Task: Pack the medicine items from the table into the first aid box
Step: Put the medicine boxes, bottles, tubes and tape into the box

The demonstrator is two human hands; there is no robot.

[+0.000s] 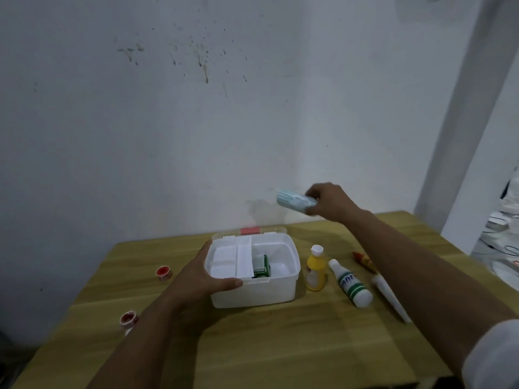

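The white first aid box (269, 292) stands open in the middle of the wooden table (280, 346), with a green carton (262, 267) inside beside a white inner tray (224, 258). My left hand (202, 279) grips the box's front left corner. My right hand (330, 202) is raised above and behind the box's right side, holding a folded pale blue face mask (295, 202). To the right of the box stand a yellow bottle (316, 269), a lying white bottle with green stripes (351, 284), a white tube (390, 299) and a red and yellow item (363, 259).
Two red-and-white tape rolls lie left of the box, one further back (163, 273) and the other (128, 318) near the table's left edge. A stained white wall rises right behind the table. Cluttered items show at the far right, past the table.
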